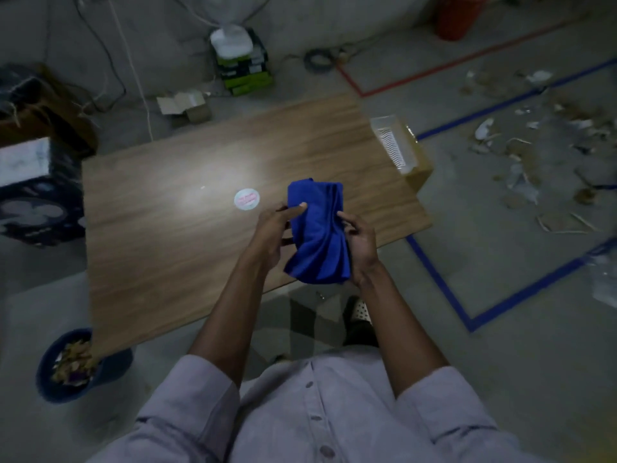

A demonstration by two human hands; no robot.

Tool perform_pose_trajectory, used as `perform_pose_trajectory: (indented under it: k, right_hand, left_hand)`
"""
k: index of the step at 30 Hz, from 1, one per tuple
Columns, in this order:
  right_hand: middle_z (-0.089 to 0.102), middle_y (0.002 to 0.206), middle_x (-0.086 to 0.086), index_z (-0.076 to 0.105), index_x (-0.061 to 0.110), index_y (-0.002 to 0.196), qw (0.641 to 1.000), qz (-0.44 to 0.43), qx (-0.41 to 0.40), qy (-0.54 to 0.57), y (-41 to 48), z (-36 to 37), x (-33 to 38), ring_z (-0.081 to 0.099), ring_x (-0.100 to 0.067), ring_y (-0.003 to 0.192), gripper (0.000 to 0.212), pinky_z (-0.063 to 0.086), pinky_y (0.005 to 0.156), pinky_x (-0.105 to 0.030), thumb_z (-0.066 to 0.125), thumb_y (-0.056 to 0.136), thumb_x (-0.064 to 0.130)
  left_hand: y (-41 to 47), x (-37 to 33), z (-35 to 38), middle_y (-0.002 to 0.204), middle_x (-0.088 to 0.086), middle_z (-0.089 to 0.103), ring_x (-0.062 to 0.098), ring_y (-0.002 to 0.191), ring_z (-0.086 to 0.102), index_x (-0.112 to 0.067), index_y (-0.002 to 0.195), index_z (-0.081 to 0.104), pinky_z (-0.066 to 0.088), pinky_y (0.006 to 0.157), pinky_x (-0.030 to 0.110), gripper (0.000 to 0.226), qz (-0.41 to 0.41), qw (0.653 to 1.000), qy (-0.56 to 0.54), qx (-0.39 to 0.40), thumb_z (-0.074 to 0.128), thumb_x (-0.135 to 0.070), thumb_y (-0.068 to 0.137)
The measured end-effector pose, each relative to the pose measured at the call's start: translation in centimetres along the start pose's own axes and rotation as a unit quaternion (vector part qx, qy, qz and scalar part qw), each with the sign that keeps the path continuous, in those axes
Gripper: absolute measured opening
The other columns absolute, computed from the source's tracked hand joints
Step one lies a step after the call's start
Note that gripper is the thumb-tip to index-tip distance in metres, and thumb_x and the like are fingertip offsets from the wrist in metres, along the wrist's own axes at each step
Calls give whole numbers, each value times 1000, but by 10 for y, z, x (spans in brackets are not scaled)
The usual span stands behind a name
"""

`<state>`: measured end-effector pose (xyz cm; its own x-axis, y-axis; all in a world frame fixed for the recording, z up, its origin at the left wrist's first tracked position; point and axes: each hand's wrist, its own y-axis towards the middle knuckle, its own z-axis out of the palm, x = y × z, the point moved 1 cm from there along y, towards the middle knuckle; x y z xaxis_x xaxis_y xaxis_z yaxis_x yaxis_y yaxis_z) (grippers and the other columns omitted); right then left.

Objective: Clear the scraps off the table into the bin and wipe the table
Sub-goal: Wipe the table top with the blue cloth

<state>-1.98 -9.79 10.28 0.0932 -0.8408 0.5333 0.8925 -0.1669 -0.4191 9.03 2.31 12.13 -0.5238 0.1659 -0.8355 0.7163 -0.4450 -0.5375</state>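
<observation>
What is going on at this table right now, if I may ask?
A person stands at the wooden table, gripping a bunched blue cloth with the left hand and right hand above its near edge. A round pink-and-white piece lies on the tabletop. The blue bin on the floor by the table's corner already holds scraps.

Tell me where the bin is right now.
In the head view the blue bin sits on the floor at lower left, by the near left corner of the table, with scraps in it.
</observation>
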Motion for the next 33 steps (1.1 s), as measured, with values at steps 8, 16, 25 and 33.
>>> perform_pose_trajectory:
  k: [8, 16, 25, 33]
  right_hand:
    - [66, 137, -9, 61, 15, 139, 992, 11, -49, -115, 16, -71, 104, 64, -30, 124, 55, 51, 106, -54, 73, 90, 36]
    - [76, 110, -8, 69, 5, 117, 920, -225, -193, -258, 53, -129, 222, 74, -15, 101, 44, 61, 80, -31, 84, 77, -6]
    - [60, 134, -1, 83, 27, 99, 634, -436, -119, -628, 80, -157, 261, 48, -29, 125, 54, 45, 106, -41, 60, 67, -10]
    - [31, 161, 6, 35, 50, 148, 910, -148, -115, -370, 110, -189, 273, 37, -16, 147, 113, 46, 112, -45, 100, 59, 26]
  left_hand:
    - [78, -38, 106, 124, 11, 67, 24, 104, 69, -9, 116, 54, 58, 70, 33, 27, 66, 995, -17, -67, 70, -17, 96]
    - [142, -65, 204, 127, 14, 70, 30, 112, 70, -5, 134, 59, 64, 79, 45, 46, 18, 991, -129, -42, 74, -17, 93]
    - [215, -107, 243, 128, 18, 68, 34, 112, 63, -12, 123, 68, 52, 99, 55, 58, -141, 983, -107, 51, 62, -59, 90]
    - [286, -140, 283, 130, 11, 68, 30, 119, 64, -10, 132, 62, 57, 84, 44, 57, -58, 994, -21, 89, 74, -11, 77]
